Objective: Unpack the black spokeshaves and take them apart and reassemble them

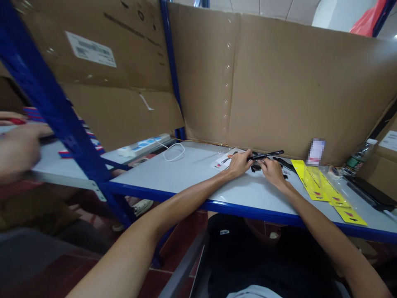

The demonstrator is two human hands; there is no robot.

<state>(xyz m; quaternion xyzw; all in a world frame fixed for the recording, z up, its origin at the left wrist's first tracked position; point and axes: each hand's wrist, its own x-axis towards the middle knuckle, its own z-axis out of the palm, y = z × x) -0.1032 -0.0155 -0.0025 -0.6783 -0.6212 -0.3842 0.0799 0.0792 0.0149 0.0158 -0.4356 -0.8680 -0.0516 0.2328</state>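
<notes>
Both hands are at the back middle of the white table (pixel 186 169). My left hand (pixel 240 163) is closed around one end of a slim black item (pixel 269 155), which points up to the right. My right hand (pixel 273 171) is pinched close beside it, on or against small dark parts; what exactly its fingers hold is too small to make out. A white printed card (pixel 221 160) lies just left of my left hand. More black pieces (pixel 284 164) lie behind and to the right of my right hand.
Yellow packages (pixel 310 182) lie at the right, near a bottle (pixel 359 157) and a black device (pixel 370 192). Cardboard walls (pixel 279 82) stand behind. A white cable (pixel 173 153) and a power strip (pixel 145 145) are left. Another person's hand (pixel 20 149) is beyond the blue post (pixel 71 136).
</notes>
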